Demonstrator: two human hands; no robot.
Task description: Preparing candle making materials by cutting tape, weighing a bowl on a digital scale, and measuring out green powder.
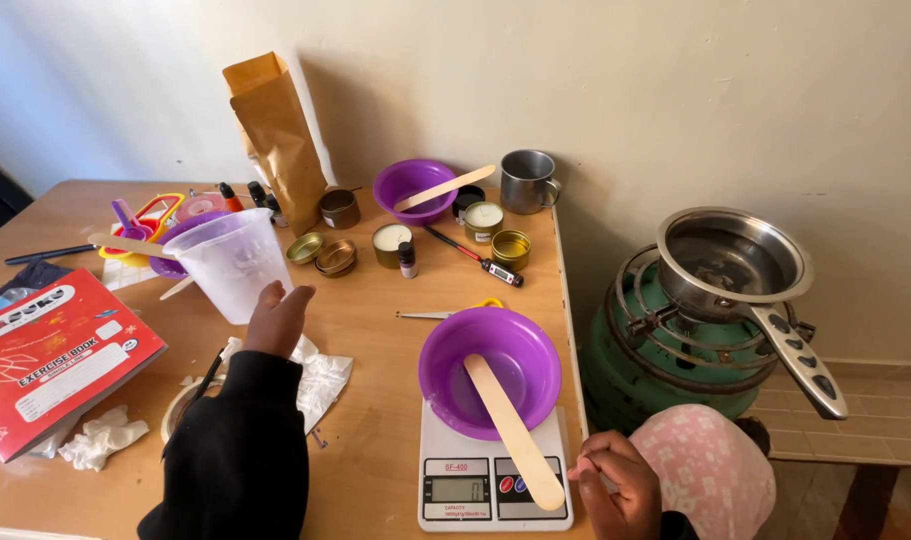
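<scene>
While the left hand [278,318] grips a clear plastic measuring jug [233,262] upright, the purple bowl [490,370] on the digital scale [493,480] lies toward 4 o'clock from it, its wooden stick [512,430] running 11 to 5. Nearer the scale, the right hand [620,485] rests loosely curled, empty, at the surface [375,420] edge.

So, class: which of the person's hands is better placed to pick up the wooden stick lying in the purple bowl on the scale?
Probably the right hand: it rests beside the stick's near end, while the left hand holds the clear jug.
</scene>
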